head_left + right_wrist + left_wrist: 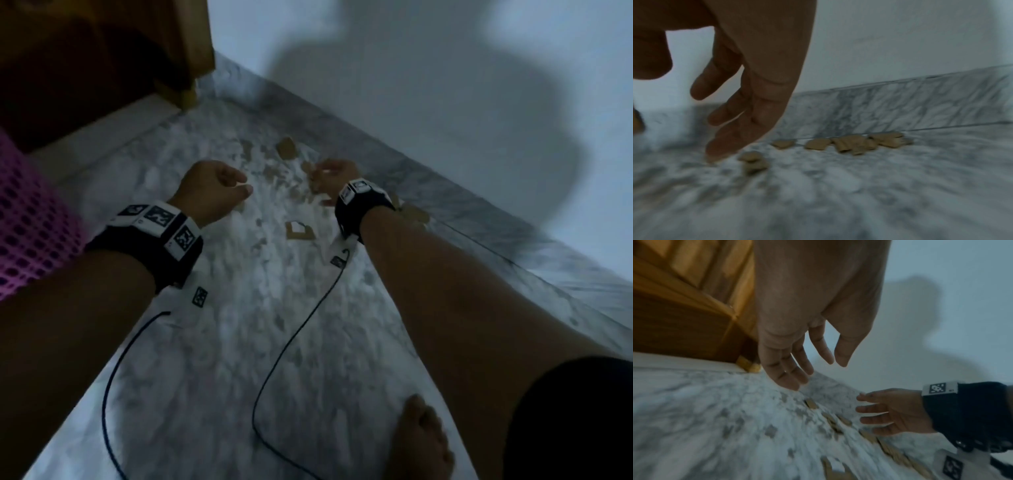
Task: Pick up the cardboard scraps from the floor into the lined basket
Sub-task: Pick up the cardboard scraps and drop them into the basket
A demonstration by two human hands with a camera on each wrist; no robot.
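A bare foot stands nearest on the marble floor, with two dark cables trailing across the wide bare stretch ahead. The left hand hangs above the floor with relaxed, empty fingers. The right hand reaches low with fingers spread and holding nothing, just over the cardboard scraps, which lie scattered along the foot of the marble skirting. A pink perforated basket sits at the left edge; its inside is hidden. Beyond, a wooden door frame meets the white wall.
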